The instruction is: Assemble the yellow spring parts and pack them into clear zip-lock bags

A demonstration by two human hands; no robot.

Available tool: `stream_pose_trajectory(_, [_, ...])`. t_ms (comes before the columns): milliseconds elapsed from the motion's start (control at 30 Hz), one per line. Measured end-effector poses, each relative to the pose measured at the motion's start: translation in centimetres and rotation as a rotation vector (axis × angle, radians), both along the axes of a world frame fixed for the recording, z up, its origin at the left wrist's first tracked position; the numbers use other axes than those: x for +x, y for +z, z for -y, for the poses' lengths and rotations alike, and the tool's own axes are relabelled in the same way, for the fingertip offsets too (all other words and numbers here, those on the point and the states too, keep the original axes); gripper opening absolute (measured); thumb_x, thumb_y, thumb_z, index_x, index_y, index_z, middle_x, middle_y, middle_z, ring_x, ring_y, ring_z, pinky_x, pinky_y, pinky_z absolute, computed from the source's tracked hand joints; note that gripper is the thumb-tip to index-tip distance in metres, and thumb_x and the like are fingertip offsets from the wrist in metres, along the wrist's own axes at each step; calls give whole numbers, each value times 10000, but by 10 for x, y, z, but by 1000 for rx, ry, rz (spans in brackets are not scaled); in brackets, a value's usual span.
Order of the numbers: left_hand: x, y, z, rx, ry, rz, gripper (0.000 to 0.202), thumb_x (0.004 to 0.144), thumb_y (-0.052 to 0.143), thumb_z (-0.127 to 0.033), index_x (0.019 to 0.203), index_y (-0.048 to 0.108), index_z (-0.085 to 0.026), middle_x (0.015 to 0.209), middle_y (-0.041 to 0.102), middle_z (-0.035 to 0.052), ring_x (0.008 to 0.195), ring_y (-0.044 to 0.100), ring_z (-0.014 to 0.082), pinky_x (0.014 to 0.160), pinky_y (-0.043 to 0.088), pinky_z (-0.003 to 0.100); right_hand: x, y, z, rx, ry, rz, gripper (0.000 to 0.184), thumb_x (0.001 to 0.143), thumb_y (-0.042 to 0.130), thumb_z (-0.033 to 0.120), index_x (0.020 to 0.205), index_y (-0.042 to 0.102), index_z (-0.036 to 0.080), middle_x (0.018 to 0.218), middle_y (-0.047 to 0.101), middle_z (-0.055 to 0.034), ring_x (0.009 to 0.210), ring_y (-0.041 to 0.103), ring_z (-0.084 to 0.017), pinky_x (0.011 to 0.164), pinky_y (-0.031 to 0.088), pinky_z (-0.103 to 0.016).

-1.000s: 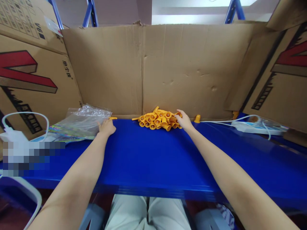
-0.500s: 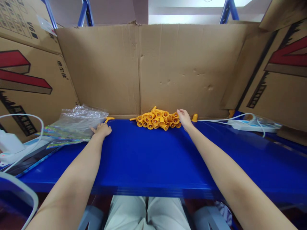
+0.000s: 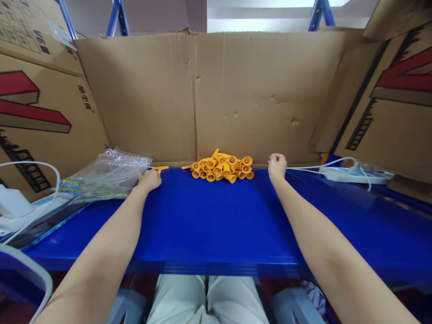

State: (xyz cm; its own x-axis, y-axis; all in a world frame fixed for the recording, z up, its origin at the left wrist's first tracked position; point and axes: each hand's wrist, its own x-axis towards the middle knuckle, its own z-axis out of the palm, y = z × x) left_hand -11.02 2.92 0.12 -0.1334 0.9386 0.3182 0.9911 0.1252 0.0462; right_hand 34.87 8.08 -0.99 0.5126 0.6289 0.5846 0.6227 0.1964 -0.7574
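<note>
A pile of yellow plastic horn-shaped pieces (image 3: 222, 168) lies at the back of the blue table, flared mouths mostly towards me. My left hand (image 3: 150, 179) rests left of the pile, at the edge of a clear plastic bag (image 3: 111, 173). Its fingers are closed at a single yellow piece (image 3: 161, 168), which sticks out past them. Right of the pile, apart from it, is my right hand (image 3: 277, 167) with curled fingers. It covers the spot where a lone yellow piece stood; what is in its grasp is hidden.
Cardboard panels (image 3: 236, 99) wall off the back, with printed boxes (image 3: 30, 103) at both sides. At right lies a white power strip (image 3: 354, 175) with cables. A white charger (image 3: 15, 201) and a dark flat device (image 3: 43, 225) sit at left. The blue table (image 3: 216, 220) spans the front.
My right hand has left the pile's right end and moved right to the lone yellow piece, now hidden. My left hand has shifted slightly right, and the yellow piece beside it has moved right too.
</note>
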Motion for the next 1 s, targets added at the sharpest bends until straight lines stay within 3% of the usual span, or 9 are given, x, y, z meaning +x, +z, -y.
stream_pose_trajectory(100, [10, 3, 0, -12, -61, -40, 287, 753, 422, -180, 867, 685, -189, 1071, 667, 128, 1046, 561, 311, 1014, 215, 629, 14, -12, 13, -89, -112, 55, 344, 836, 339, 295, 1052, 566, 153, 1073, 591, -146, 1025, 542, -248, 897, 415, -395])
stream_pose_trajectory(233, [26, 7, 2, -56, -111, -69, 268, 753, 422, -206, 851, 670, -176, 1038, 672, 132, 1046, 566, 317, 963, 340, 546, 24, -26, 18, -374, -108, 185, 397, 773, 456, 256, 1143, 577, 181, 1236, 515, -154, 1136, 500, -286, 937, 399, -423])
stream_pose_trajectory(333, [39, 10, 3, -106, -138, -68, 246, 738, 449, -215, 856, 661, -174, 1035, 671, 129, 1037, 581, 305, 883, 430, 434, 25, -29, 14, -545, -81, 245, 489, 774, 505, 298, 1251, 538, 198, 1391, 393, -150, 1220, 443, -330, 998, 341, -479])
stream_pose_trajectory(467, [50, 10, 5, -128, -226, -70, 235, 730, 456, -201, 822, 669, -160, 976, 685, 132, 971, 616, 273, 817, 454, 331, 23, -25, 7, -693, -65, 320, 547, 831, 471, 405, 1347, 461, 220, 1487, 249, -154, 1317, 305, -378, 1049, 188, -578])
stream_pose_trajectory(667, [61, 11, 12, -89, -327, -91, 232, 758, 430, -209, 778, 656, -160, 896, 686, 116, 856, 638, 245, 744, 458, 304, 29, -20, -9, -782, -53, 326, 573, 860, 402, 500, 1389, 389, 281, 1501, 222, -138, 1348, 223, -389, 1000, 131, -684])
stream_pose_trajectory(833, [69, 9, 14, -52, -423, -42, 226, 775, 429, -189, 852, 640, -176, 882, 678, 72, 825, 628, 201, 721, 453, 268, 34, -18, -13, -843, -37, 375, 593, 884, 248, 555, 1416, 330, 306, 1522, 183, -83, 1361, 195, -364, 1010, 159, -670])
stream_pose_trajectory(1000, [65, 4, 6, -14, -422, 44, 296, 774, 403, -133, 959, 630, -181, 911, 673, 55, 861, 618, 184, 779, 459, 267, 35, -16, -13, -865, -22, 393, 596, 888, 222, 551, 1414, 338, 296, 1513, 212, -87, 1364, 181, -371, 1003, 168, -684])
